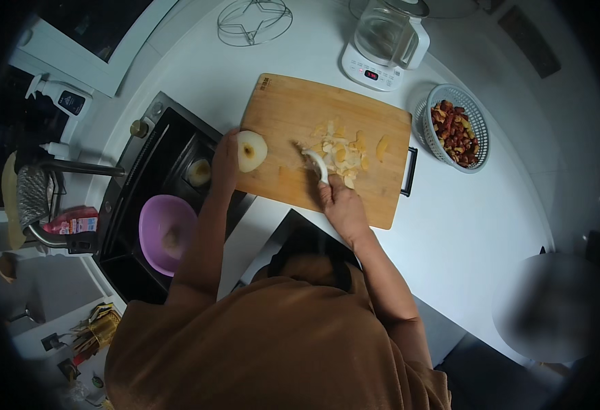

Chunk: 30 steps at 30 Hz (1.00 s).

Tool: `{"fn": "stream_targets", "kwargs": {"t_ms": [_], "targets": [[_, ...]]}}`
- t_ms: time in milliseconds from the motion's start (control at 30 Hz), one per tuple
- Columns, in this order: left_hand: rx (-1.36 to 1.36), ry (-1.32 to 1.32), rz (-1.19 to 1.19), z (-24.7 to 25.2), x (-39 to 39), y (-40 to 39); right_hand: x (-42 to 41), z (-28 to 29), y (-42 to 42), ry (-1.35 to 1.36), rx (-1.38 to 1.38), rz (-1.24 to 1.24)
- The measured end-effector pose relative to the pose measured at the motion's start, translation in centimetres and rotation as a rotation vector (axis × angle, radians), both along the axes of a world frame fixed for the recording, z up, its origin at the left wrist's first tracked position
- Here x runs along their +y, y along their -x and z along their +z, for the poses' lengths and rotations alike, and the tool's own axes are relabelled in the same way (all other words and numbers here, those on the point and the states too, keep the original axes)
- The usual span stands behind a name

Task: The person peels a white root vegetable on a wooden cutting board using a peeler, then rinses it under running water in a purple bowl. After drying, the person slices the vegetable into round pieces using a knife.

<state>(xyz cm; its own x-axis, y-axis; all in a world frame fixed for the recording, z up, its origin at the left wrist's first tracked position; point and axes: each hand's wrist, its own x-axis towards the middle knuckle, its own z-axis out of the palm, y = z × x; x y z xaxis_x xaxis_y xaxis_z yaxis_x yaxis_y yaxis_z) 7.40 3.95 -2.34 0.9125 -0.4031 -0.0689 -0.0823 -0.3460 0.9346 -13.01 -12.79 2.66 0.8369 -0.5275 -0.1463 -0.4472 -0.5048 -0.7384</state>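
Observation:
My left hand (224, 163) holds a peeled, pale round fruit (252, 151) at the left edge of a wooden cutting board (289, 113). A brown hollow shows on the fruit's upper face; it looks like a pear. In my right hand (345, 209) is a white-handled peeler (318, 164), its blurred head pointing up and left over the board. Thin yellowish peelings (346, 156) lie in a loose heap just beyond and right of the peeler. One separate strip of peel (382, 147) sits nearer the board's right edge.
Left of the board is a black sink (131, 241) with a second pale fruit (199, 172) and a purple basin (148, 230). A glass electric kettle (382, 41) stands behind the board. To the right is a grey basket (476, 110) of reddish-brown pieces. A wire rack (251, 36) lies at the back.

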Motion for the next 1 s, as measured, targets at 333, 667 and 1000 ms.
{"fn": "stream_targets", "kwargs": {"t_ms": [333,667,1000], "targets": [[0.049,-0.015,-0.179,-0.1,1.7,1.7,1.9,-0.8,-1.4,-0.034,-0.049,0.064],[-0.233,-0.362,-0.122,2.8,0.7,5.3,4.3,0.2,-3.3,0.04,-0.122,0.156],[-0.35,-0.233,-0.182,1.7,0.7,5.7,4.1,-0.8,-5.1,0.107,-0.055,0.233]]}}
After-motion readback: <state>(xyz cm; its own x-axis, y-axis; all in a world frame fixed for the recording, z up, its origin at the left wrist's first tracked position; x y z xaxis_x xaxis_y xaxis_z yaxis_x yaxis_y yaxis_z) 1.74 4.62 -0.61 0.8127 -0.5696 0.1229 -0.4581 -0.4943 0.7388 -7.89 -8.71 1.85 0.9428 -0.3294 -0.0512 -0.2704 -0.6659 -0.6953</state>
